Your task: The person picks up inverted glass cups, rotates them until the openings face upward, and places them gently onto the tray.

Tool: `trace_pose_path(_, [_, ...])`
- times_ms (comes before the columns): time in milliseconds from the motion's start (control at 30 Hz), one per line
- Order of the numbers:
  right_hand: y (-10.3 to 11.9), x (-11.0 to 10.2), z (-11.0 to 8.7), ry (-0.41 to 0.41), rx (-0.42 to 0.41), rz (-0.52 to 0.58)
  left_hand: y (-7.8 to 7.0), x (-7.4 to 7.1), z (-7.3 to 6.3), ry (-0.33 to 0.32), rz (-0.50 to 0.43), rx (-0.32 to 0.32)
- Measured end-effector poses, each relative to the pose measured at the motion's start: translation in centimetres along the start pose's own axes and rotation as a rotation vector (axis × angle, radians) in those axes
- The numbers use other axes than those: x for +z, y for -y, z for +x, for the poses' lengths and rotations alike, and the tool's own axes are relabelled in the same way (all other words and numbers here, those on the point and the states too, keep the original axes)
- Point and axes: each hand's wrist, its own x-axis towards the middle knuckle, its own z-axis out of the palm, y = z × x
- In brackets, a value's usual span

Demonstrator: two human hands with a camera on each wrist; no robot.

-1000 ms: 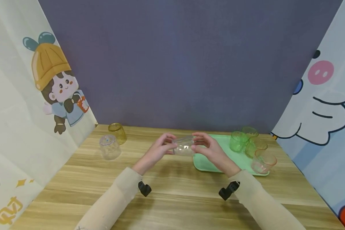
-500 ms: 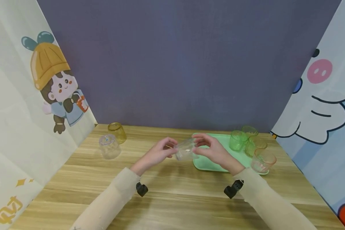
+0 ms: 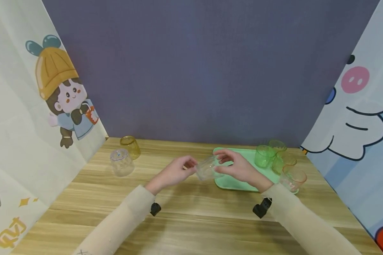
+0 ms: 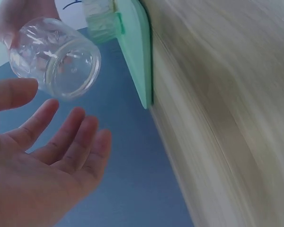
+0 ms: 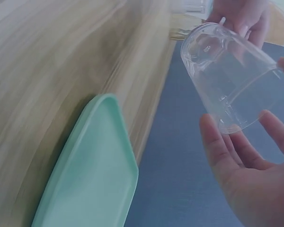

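Pinching the clear glass [image 3: 205, 170] near its rim, the right hand [image 3: 238, 168] holds it tilted by the green tray's [image 3: 228, 183] left edge, presumably keeping the base exposed; the left hand [image 3: 175, 172] (fingers parted, gripping nothing) hovers just beside that base.

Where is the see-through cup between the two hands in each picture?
Head: the clear cup is just below and right of the middle, between the left hand and the right hand.
Left wrist: the clear cup is at upper left, bottom end towards the camera.
Right wrist: the clear cup is at upper right, right fingers at its rim.
Shared landmark: the green tray, visible in all three views.
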Motion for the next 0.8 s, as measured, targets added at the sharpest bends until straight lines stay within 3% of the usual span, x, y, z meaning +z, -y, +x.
trace_pose_path(133, [-0.2,-0.1,-0.2,0.015,-0.004,-0.053,0.1,-0.3,-0.4,0.015,0.041,0.001])
trace_pose_path(433, [0.1,-1.6,-0.7,0.050,-0.016,-0.205,0.5,-1.3,-1.1,-0.005,0.193,-0.070])
trace_pose_path(533, [0.3,-2.1,-0.7,0.054,-0.022,-0.252,0.8,-1.9,-1.3,-0.025,0.314,-0.071])
trace_pose_path(700, [0.4,-2.7,-0.8,0.063,-0.017,-0.311,1.1,-2.8,-1.7,-0.054,0.613,-0.017])
trace_pose_path(800, [0.3,-2.9,-0.9,0.070,-0.008,-0.347,1.5,-3.2,-1.9,-0.066,0.743,0.001])
